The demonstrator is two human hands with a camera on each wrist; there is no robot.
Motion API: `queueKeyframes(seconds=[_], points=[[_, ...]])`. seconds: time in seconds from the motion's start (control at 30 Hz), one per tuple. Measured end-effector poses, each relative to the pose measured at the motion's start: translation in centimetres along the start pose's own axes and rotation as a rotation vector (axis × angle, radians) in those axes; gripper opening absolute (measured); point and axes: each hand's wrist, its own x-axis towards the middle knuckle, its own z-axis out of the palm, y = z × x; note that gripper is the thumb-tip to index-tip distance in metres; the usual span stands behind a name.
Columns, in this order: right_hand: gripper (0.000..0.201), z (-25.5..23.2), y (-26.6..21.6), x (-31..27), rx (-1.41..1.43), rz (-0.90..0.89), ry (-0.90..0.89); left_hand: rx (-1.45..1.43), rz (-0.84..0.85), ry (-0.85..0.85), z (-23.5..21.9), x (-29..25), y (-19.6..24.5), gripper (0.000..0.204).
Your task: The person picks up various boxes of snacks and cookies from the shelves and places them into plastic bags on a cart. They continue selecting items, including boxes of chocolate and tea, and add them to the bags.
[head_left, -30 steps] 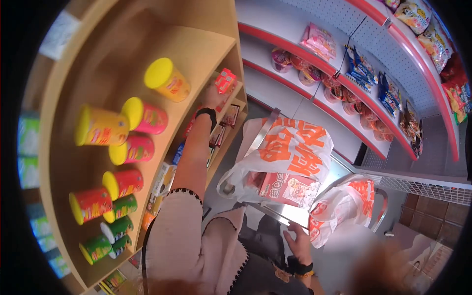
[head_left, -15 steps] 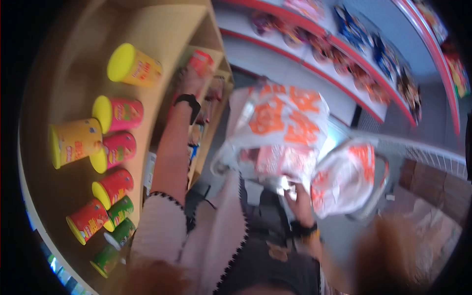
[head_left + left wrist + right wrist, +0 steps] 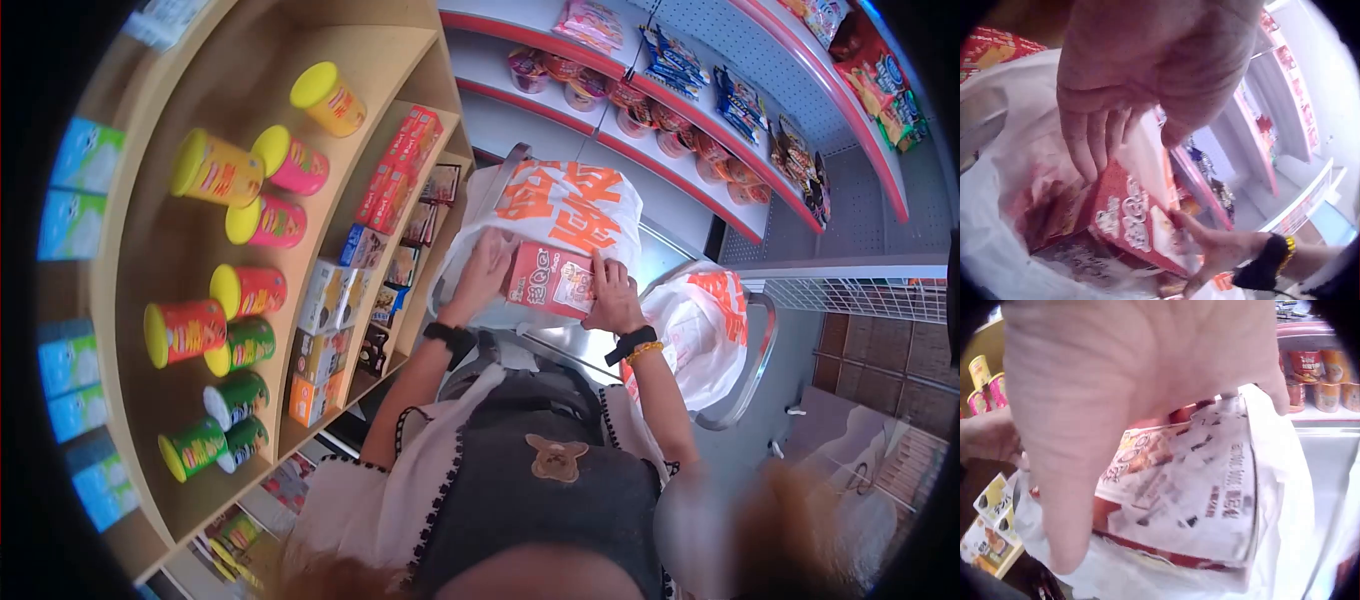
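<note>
Both hands at the white plastic bag (image 3: pixel 560 215) in the cart. Left hand (image 3: pixel 485 275) has fingers curled on the bag's rim, pulling it apart; right hand (image 3: pixel 610 295) grips the red snack box (image 3: pixel 550 280), which sits half inside the bag mouth. Bag already holds other red packs. Risk: thin rim could slip or tear on a box corner. Second bag (image 3: pixel 705 330) just beside, contents unclear.

Two hands (image 3: pixel 485 272), two plastic bags (image 3: pixel 560 205), one red box (image 3: pixel 550 280).
</note>
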Motion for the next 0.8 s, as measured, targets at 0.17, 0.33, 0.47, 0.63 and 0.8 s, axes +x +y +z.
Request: queueKeyframes(seconds=[0.17, 0.33, 0.47, 0.63, 0.8], points=[[0.104, -0.7, 0.0, -3.8, 0.323, -0.041, 0.206, 0.113, -0.027, 0.057, -1.2, -0.8, 0.0, 0.055], [0.096, 1.9, 2.9, -8.2, 0.825, 0.035, 0.163, -0.323, -0.123, -0.003, 1.8, -5.7, 0.2, 0.088], [0.093, -1.6, 0.7, -10.2, 0.888, -0.024, 0.287, -0.122, -0.228, 0.013, 4.7, -7.8, 1.8, 0.097], [0.089, -4.3, -0.3, -9.6, 1.252, -0.036, 0.197, -0.209, -0.103, 0.183, 3.9, -7.8, 7.2, 0.1], [0.075, -7.2, -1.2, -9.3, 1.607, -0.018, -0.008, -0.542, 0.035, -0.025, 3.2, -8.0, 10.5, 0.075]])
